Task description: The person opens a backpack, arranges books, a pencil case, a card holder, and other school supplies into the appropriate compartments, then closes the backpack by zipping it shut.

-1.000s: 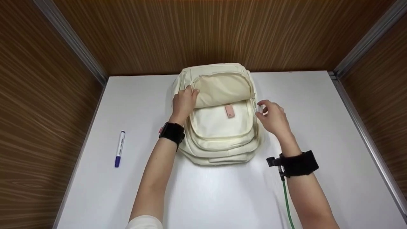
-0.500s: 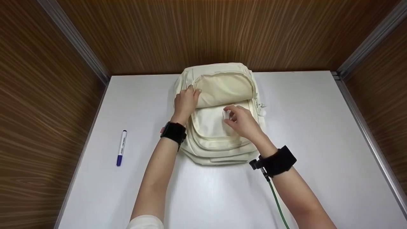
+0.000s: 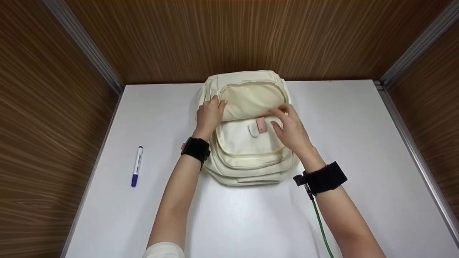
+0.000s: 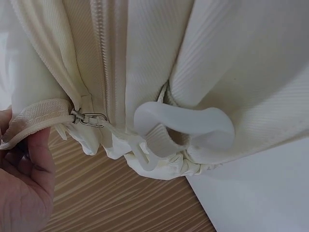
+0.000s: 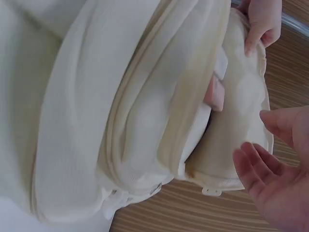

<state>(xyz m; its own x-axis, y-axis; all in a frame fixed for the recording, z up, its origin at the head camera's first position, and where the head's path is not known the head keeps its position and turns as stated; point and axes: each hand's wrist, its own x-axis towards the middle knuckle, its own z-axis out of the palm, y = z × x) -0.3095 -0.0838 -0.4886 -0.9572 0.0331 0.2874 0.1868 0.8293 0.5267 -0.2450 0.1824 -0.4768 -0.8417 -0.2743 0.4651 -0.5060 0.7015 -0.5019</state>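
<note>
A cream backpack [image 3: 247, 172] lies on the white table, its front pocket unzipped and the flap [image 3: 252, 100] folded back toward the wall. My left hand [image 3: 208, 117] pinches the flap's left edge; the left wrist view shows thumb and fingers of that hand [image 4: 26, 179] at the fabric beside a metal zipper pull [image 4: 91, 119]. Side by side at the pocket mouth sit a small pink block [image 3: 261, 124] and a small white piece with a rounded end [image 3: 253, 130]. My right hand [image 3: 293, 130] is at the flap's right side, fingers spread and holding nothing.
A white marker with a purple-blue cap [image 3: 136, 166] lies on the table [image 3: 107, 215] left of the bag. Wood-grain panels [image 3: 229, 39] enclose the back and sides. A green cable [image 3: 321, 227] trails from the right wrist strap. A white loop [image 4: 183, 123] hangs at the bag's side.
My right hand carried the white piece leftward from beside the bag, released it by the pink block, then drew back right toward the flap's edge. The left hand kept its hold.
</note>
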